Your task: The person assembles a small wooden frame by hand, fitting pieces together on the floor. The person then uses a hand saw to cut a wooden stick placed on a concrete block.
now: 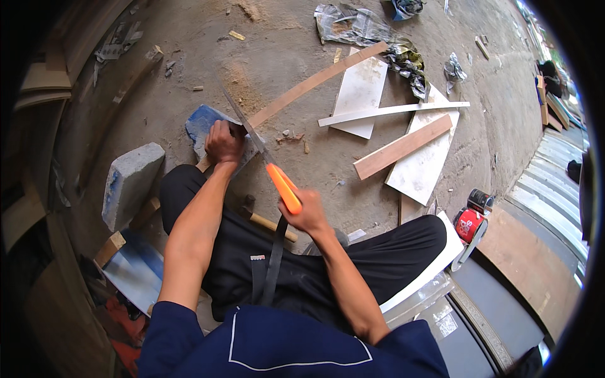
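Observation:
My right hand [305, 213] is closed round the orange handle of a handsaw [282, 188]. The saw's blade slants up and left, lying across a long thin wooden strip [318, 79]. Close to the blade, my left hand [225, 141] is closed on the strip's near end and holds it over a blue-stained block [203, 123]. From there the strip reaches up and right to the white boards. How deep the blade sits in the wood cannot be made out. A tool with a round wooden handle [274, 227] lies by my legs.
White boards [362, 88] lie to the right, with a white strip [394, 112] and a wider wooden piece [403, 147] across them. A concrete block [131, 183] stands at left. Red and black tins [469, 225] are beside my right knee. Crumpled plastic [359, 26] lies farther off.

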`<state>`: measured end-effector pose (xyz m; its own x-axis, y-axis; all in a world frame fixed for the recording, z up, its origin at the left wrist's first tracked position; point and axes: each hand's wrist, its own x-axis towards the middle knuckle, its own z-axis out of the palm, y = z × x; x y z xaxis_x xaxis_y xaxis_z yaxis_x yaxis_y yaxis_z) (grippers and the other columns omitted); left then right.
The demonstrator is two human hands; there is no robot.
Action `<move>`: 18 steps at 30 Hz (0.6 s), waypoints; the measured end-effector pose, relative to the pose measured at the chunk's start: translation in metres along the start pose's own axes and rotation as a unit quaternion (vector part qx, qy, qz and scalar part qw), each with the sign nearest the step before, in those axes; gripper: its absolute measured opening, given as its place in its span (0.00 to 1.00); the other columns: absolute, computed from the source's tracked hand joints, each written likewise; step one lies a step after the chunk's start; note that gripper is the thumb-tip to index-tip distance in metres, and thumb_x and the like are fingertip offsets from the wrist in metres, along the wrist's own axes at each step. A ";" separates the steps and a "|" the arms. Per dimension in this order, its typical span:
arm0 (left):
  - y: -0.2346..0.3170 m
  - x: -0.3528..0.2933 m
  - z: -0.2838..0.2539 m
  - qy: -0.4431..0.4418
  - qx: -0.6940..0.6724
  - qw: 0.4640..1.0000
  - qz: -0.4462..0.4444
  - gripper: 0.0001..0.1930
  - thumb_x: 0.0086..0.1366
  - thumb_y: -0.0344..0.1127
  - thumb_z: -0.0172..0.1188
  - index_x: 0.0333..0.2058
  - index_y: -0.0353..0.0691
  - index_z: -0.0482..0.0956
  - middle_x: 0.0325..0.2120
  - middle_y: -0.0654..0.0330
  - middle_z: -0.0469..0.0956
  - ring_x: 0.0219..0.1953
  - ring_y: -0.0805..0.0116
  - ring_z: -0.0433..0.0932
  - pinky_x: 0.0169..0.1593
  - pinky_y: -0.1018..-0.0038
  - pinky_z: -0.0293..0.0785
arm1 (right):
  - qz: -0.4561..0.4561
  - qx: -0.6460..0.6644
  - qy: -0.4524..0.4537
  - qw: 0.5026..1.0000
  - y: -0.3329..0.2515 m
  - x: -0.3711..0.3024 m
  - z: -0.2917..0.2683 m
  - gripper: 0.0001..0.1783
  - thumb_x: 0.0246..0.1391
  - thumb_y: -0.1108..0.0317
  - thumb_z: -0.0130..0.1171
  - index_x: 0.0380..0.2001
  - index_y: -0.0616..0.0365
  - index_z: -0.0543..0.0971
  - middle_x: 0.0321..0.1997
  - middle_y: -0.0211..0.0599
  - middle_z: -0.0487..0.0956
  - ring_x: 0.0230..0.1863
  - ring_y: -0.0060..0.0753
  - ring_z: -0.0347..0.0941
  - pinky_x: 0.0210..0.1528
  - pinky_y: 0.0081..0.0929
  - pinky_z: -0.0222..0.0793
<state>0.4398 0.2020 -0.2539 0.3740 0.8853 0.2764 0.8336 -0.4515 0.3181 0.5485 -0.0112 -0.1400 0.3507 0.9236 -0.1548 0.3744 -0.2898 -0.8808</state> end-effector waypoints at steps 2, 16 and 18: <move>-0.003 0.002 -0.001 0.002 0.006 1.000 -0.011 0.09 0.57 0.39 0.55 0.22 0.42 0.71 0.24 0.59 0.72 0.30 0.56 0.75 0.32 0.59 0.68 | 0.000 0.030 0.017 0.999 -0.011 -0.024 -0.012 0.06 0.42 0.68 0.63 0.23 0.58 0.78 0.20 0.45 0.76 0.23 0.49 0.76 0.27 0.34 0.71; 0.002 -0.001 0.003 -0.002 0.007 1.000 0.006 0.08 0.56 0.36 0.54 0.21 0.42 0.70 0.24 0.58 0.71 0.30 0.54 0.73 0.33 0.59 0.66 | 0.025 0.025 0.004 0.999 -0.005 -0.002 -0.002 0.13 0.39 0.62 0.66 0.29 0.56 0.81 0.21 0.47 0.77 0.24 0.56 0.74 0.28 0.43 0.71; 0.008 0.002 0.004 0.002 -0.012 1.000 0.002 0.08 0.57 0.35 0.53 0.21 0.42 0.70 0.24 0.57 0.71 0.30 0.54 0.73 0.33 0.59 0.66 | -0.011 -0.030 0.019 0.999 0.006 0.043 0.014 0.14 0.40 0.61 0.65 0.30 0.56 0.81 0.21 0.47 0.77 0.24 0.56 0.74 0.28 0.43 0.71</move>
<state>0.4490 0.2002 -0.2545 0.3761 0.8825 0.2823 0.8218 -0.4585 0.3383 0.5537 0.0305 -0.1585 0.3730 0.9203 -0.1180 0.4323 -0.2849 -0.8555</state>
